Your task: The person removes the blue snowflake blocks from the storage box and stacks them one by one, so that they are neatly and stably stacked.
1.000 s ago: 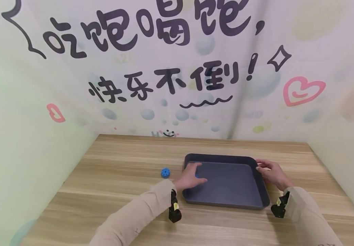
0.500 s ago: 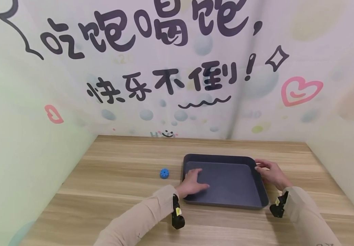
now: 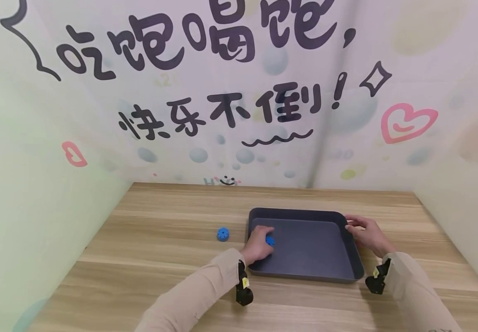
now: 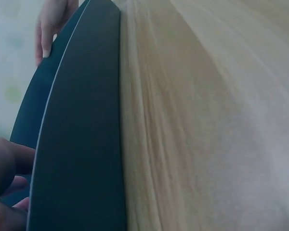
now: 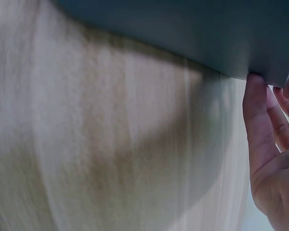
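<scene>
A dark grey, shallow baking tray [image 3: 309, 249] lies on the wooden table. My left hand [image 3: 257, 244] reaches over its left wall, thumb and fingers around a small blue round piece [image 3: 270, 240] just inside. That piece is partly covered by the hand; the left wrist view shows curled fingers [image 4: 5, 166] behind the tray wall but not the piece. At the tray's far right corner my right hand [image 3: 368, 234] grips the rim, thumb inside and fingers outside. Fingertips [image 5: 256, 96] touch the tray's outer side in the right wrist view.
Left of the tray, a second blue round piece [image 3: 223, 234] with notches around its top sits on the table [image 3: 160, 258]. A printed curtain [image 3: 222, 152] hangs behind the table, and pale walls stand at both sides.
My left hand's thumb and fingers have drawn closer together, and the blue piece shows between them. Compared with a second ago, that hand sits slightly nearer me. The right hand has stayed at the corner.
</scene>
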Demonstrator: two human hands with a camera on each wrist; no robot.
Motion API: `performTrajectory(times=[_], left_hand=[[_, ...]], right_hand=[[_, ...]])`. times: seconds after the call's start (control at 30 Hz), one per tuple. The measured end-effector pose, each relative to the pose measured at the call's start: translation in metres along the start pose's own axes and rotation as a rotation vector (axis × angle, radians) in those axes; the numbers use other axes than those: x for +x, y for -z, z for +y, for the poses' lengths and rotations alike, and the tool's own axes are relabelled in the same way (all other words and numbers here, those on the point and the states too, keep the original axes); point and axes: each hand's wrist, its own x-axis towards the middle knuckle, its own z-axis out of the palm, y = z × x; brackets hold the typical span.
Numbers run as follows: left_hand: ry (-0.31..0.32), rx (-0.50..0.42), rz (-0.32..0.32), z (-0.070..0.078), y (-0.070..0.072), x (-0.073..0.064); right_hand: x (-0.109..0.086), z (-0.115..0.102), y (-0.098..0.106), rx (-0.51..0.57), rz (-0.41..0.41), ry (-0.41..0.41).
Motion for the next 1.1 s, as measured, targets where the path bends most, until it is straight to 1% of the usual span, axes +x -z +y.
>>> performTrajectory(times=[0.17,0.3,0.4,0.6,0.77,1.1], left_hand=[[-0.045,0.031,0.003,-0.002,0.001,0.005],[-0.1,0.031,0.006,-0.004,0.001,0.007],[-0.12,0.03,0.012,-0.004,0.001,0.008],[-0.107,0.018,0.012,-0.003,-0.001,0.011],[-0.102,0.007,0.025,0.0,-0.003,0.016],[-0.059,0.001,0.017,0.001,-0.01,0.023]], right_hand=[[0.0,0.0,0.0,-0.002,-0.002,0.001],[0.0,0.0,0.001,0.0,-0.006,0.0],[0.0,0.0,0.001,0.006,-0.006,-0.001],[0.0,0.001,0.001,0.01,-0.007,-0.001],[0.0,0.001,0.001,0.009,-0.006,-0.001],[0.0,0.0,0.001,0.006,-0.006,-0.001]])
